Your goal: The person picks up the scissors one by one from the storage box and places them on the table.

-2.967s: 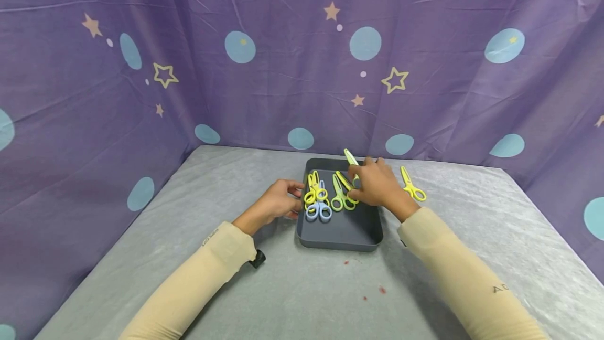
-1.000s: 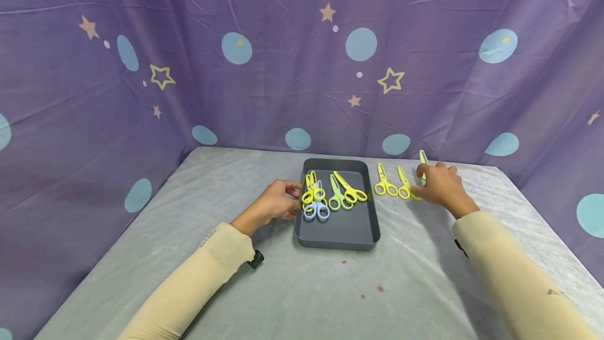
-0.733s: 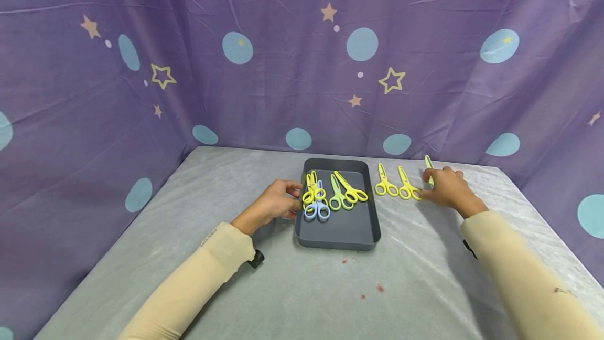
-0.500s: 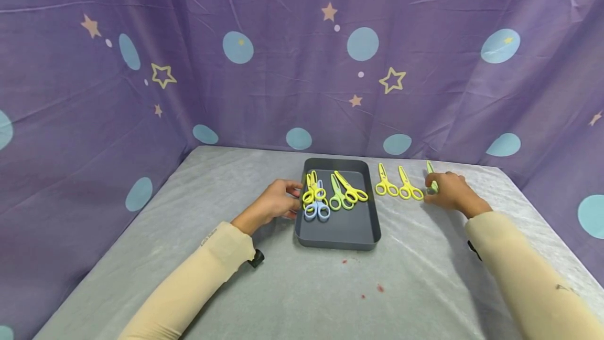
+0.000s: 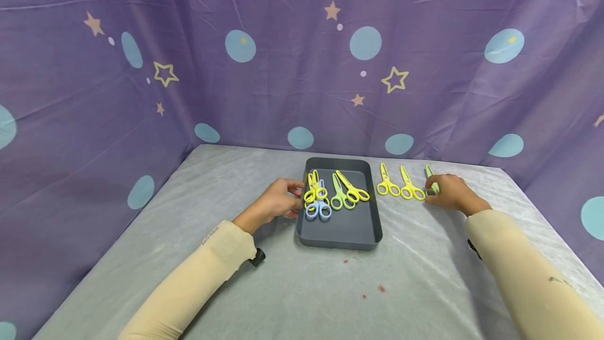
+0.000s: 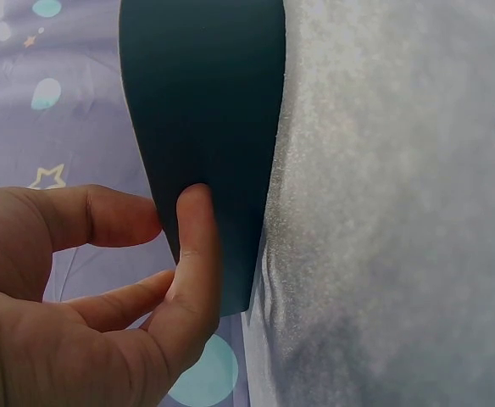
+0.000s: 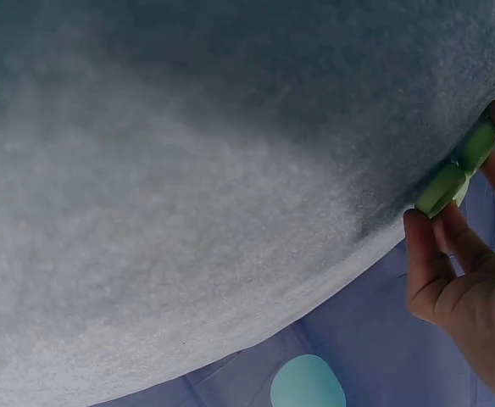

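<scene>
Table (image 5: 302, 300): grey cloth top (image 5: 424, 261). Directly on it: dark tray (image 5: 338, 244) mid-table, red spots (image 5: 381, 288) in front, then yellow scissors (image 5: 385, 176) and a second yellow pair (image 5: 408, 180) just to its right. Green pair (image 5: 430, 172) farther right (partly covered, can't tell if fully down).

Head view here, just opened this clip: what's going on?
A person's right hand holds light green child-style scissors by the handles, toward the far right of a grey cloth-covered table. To their left, two yellow scissors lie side by side on the cloth. The left hand touches the side of a dark grey rectangular tray, which holds more yellow, green and light blue scissors, some overlapping. Whether the held pair rests on the cloth is hard to tell.
</scene>
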{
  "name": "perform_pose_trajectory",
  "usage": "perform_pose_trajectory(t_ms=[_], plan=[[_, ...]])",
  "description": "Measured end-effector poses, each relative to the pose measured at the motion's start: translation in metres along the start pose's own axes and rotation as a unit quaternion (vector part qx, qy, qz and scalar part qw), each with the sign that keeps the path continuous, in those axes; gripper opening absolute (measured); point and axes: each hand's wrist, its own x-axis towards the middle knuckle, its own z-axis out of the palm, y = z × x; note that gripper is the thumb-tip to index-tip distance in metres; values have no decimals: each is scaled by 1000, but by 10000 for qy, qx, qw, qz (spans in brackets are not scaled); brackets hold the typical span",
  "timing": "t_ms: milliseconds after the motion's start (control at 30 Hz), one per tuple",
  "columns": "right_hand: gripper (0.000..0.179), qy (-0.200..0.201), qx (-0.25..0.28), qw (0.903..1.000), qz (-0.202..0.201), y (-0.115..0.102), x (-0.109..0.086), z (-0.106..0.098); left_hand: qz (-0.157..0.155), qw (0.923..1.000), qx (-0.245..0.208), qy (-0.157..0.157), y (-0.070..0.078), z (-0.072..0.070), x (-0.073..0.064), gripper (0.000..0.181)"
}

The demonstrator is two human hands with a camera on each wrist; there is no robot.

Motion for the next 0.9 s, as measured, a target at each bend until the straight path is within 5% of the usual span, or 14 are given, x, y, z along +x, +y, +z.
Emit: perform_pose_trajectory(t_ms=[700,900], plan=[[33,-414,41,9990,-133,-1,4,0,-11,10000,-6,19,1,-1,-3,68],[37,-256,-46,9996,-77,-9,3,-2,-4,10000,-5,-6,1,-1,-2,67]])
